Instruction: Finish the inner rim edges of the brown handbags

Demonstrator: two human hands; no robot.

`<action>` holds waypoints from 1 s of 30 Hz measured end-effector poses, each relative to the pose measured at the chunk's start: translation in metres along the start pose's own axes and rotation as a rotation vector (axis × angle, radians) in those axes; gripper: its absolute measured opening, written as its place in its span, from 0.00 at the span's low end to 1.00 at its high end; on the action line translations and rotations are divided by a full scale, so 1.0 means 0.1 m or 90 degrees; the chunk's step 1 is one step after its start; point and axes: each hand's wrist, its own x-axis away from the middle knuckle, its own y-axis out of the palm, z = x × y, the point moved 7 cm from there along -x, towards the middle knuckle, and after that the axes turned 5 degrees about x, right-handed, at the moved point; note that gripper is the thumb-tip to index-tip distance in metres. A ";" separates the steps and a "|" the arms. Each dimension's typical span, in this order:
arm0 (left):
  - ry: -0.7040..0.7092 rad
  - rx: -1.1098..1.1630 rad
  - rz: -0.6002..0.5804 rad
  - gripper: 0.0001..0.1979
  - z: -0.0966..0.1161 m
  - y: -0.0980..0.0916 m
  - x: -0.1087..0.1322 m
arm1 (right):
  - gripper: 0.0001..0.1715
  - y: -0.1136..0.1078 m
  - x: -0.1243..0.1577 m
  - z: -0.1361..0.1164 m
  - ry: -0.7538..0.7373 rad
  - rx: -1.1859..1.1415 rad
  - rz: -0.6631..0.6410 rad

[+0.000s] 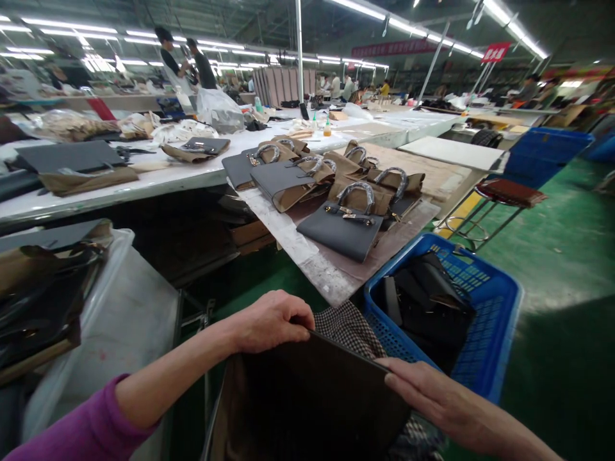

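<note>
**Dark bag [312,403] held by its edge**

The left hand [271,323] and right hand [437,390] pinch its thin, straight rim between narrowed fingers, beside checked cloth [348,326], near the surface [331,285]. Smooth grey bags [341,230] with plastic-wrapped, arched handles [358,192] lie there. A red sign's [496,52] white characters are too blurred to read.

No words can be clearly read here. Pale writing is shown on a long red banner [394,48] at the back and on a smaller red sign [495,52] to its right, but it is too blurry to be made out.
</note>
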 end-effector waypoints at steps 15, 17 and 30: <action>-0.025 0.027 -0.023 0.07 0.09 0.03 -0.03 | 0.32 -0.19 0.03 -0.02 -0.096 -0.507 -0.190; -0.028 0.027 -0.027 0.06 0.11 0.04 -0.04 | 0.34 -0.20 -0.14 -0.16 -0.104 -0.455 -0.178; -0.129 -0.047 0.179 0.27 -0.01 -0.20 0.48 | 0.12 0.07 -1.01 -0.99 -0.258 -0.002 0.014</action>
